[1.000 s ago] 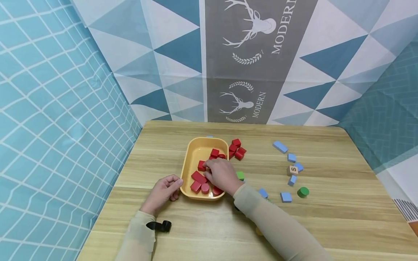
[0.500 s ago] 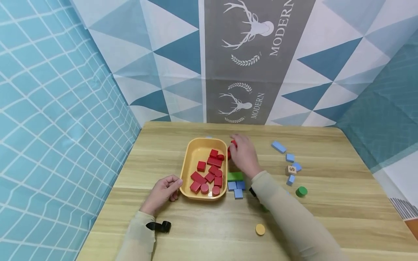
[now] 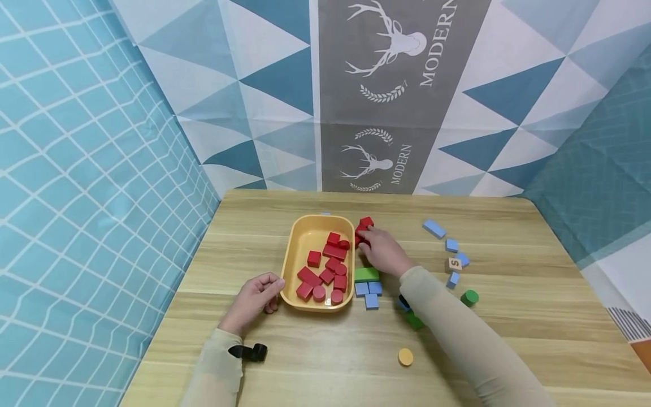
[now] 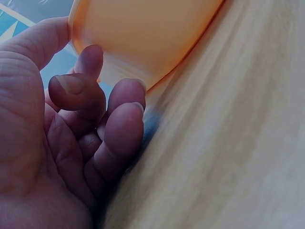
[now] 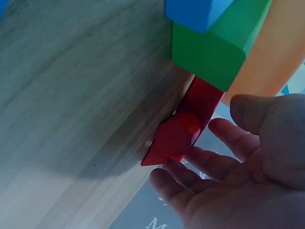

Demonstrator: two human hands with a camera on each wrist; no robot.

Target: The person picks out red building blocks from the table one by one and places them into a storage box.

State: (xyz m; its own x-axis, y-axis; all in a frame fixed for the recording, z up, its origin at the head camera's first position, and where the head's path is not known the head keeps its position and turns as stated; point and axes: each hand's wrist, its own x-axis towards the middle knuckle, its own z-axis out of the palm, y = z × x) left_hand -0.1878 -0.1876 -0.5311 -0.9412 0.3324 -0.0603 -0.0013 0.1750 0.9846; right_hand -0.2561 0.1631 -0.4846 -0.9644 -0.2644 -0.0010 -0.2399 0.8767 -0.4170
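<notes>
A yellow plastic tray (image 3: 287, 257) holds several red blocks (image 3: 309, 276) of mixed shapes. At its near left corner, my left hand (image 3: 254, 299) holds the rim with the thumb, the other fingers curled by the outer wall. My right hand (image 3: 385, 250) is just outside the tray's right side, fingers spread beside a small group of red blocks (image 3: 366, 222). In the right wrist view, a red cylinder (image 5: 175, 136) sits by a red triangular block (image 5: 155, 155), and the fingertips reach the cylinder. Whether they press on it is hard to see.
A green block (image 3: 367, 275) and several blue blocks (image 3: 372, 301) lie along the tray's right side. Farther right are more blue blocks (image 3: 434, 228), a lettered wooden cube (image 3: 453, 265) and a green cylinder (image 3: 470, 298). A yellow disc (image 3: 405, 357) lies near the front.
My right hand has come out of the tray, moved right to the red blocks beside it, then drawn slightly nearer. My left hand has stayed at the tray's corner.
</notes>
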